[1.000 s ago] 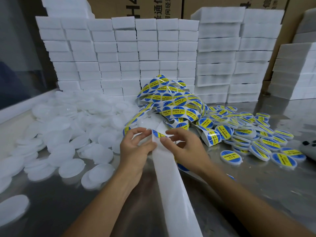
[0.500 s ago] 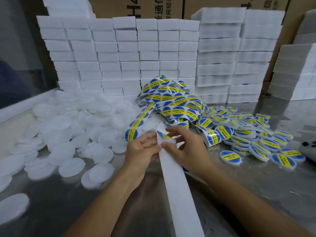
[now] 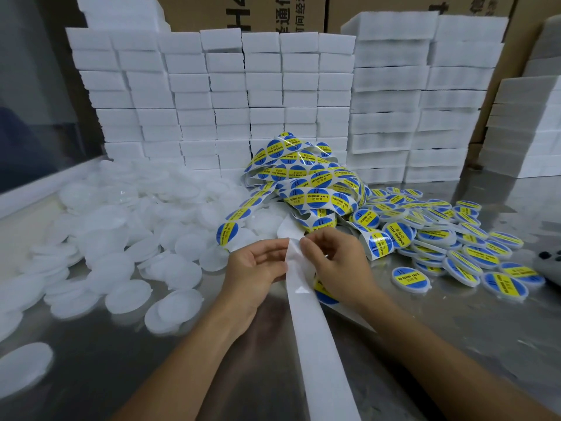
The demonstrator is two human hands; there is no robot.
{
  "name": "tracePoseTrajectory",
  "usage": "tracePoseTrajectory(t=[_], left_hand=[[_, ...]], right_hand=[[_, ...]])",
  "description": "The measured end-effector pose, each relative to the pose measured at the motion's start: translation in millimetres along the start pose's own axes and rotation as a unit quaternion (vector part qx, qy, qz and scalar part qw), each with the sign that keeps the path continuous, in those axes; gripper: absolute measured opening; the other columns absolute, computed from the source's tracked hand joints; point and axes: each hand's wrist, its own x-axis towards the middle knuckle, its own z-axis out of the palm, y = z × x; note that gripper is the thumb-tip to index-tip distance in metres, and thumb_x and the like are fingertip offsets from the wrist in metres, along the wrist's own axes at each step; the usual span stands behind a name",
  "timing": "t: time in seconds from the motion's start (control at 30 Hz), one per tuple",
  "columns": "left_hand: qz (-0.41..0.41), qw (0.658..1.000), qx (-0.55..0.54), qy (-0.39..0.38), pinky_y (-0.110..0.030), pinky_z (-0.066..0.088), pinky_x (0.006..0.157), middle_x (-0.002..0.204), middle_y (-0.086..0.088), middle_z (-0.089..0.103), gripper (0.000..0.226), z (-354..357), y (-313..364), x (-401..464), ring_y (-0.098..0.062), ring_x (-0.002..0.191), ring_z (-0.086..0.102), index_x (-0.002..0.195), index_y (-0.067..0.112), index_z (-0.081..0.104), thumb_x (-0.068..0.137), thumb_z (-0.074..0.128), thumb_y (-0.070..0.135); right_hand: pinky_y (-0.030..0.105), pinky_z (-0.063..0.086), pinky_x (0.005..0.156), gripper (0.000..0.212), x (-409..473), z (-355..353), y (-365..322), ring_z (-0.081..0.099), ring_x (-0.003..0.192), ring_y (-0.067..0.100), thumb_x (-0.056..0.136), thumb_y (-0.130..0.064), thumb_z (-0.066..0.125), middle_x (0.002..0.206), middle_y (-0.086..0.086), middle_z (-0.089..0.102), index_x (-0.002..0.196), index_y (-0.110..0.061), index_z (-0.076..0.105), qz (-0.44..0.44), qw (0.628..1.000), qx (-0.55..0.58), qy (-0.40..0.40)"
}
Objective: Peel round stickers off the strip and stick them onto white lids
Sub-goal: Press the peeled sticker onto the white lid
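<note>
Blue stickers (image 3: pixel 315 194) with yellow bands, white lids (image 3: pixel 127 232), white strip (image 3: pixel 321 344)

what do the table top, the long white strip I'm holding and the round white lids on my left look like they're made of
Table top: probably stainless steel, brushed; it gives blurred grey reflections.
Strip: likely coated release paper, matte white, creased where the fingers pinch it.
White lids: seemingly translucent, frosted plastic; the edges let light through.

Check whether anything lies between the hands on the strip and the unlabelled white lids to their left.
Nothing visible does. The left hand and right hand pinch the strip; bare lids lie just left of them, with open tabletop between.
</note>
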Motion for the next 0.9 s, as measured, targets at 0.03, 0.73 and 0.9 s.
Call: tracePoseTrajectory(t=[0.03,0.73,0.9], left_hand=[[0.000,1.000,0.000,-0.001,-0.021,0.056,0.067,0.088,-0.004,0.077,0.041,0,0,0,-0.016,0.083,0.073,0.092,0.019,0.075,0.078,0.061,-0.017],[0.039,0.985,0.151,0.067,-0.047,0.058,0.071,0.060,0.002,0.064,0.014,1,-12,3,-0.025,0.060,0.062,0.078,0.018,0.067,0.076,0.077,0.008],[0.067,0.974,0.207,0.059,-0.019,0.053,0.066,0.069,0.005,0.070,0.018,0,-17,4,-0.013,0.068,0.067,0.081,0.030,0.067,0.076,0.079,0.018]], right_hand=[[0.024,0.053,0.066,0.005,0,0,0,0.064,0.069,0.005,0.092,-0.019,0.066,0.075,-0.008,0.068,0.089,-0.019,0.070,0.009,1.000,0.013,0.012],[0.018,0.043,0.048,0.022,4,-7,-9,0.049,0.047,0.005,0.096,-0.026,0.062,0.053,-0.007,0.059,0.078,-0.015,0.068,0.149,0.966,0.198,0.070],[0.020,0.051,0.052,0.006,4,-7,-18,0.064,0.058,0.014,0.092,-0.014,0.066,0.068,0.006,0.071,0.092,-0.010,0.071,0.170,0.932,0.319,0.010]])
